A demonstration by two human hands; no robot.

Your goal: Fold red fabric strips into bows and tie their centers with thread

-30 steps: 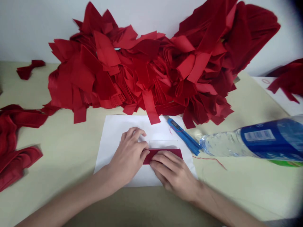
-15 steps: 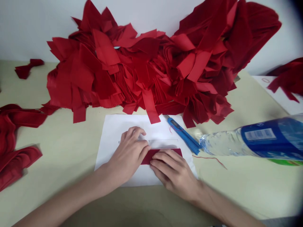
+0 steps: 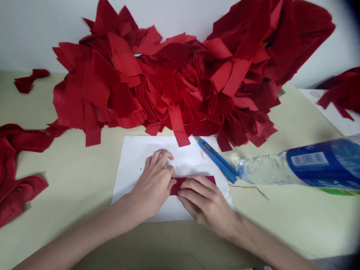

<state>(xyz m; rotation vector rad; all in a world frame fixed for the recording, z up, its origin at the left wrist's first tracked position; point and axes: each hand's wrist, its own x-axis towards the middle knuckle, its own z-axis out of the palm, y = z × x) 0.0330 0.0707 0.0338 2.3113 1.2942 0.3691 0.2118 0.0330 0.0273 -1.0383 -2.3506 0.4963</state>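
A dark red strip (image 3: 174,187) lies flat on a white sheet of paper (image 3: 132,150), just below a thin rectangle drawn in dark lines. My left hand (image 3: 154,182) is at the strip's left end, with its fingers bent and the thumb touching the red material. Over the strip's right part rests my right hand (image 3: 206,202), its fingers curved and pressed together on the material. Both hands hide parts of the strip. A blue cutter (image 3: 218,159) lies slantwise across the paper's upper right edge.
A large heap of red strips (image 3: 157,82) stands behind the paper. On the right lies a plastic bottle (image 3: 309,163) with a blue label. More red pieces (image 3: 25,142) are at the left, others (image 3: 345,92) at the far right. A red thread (image 3: 250,187) lies beneath the bottle's neck.
My left hand has shifted slightly left, and its thumb is more bent against the strip. My right hand has hardly moved.
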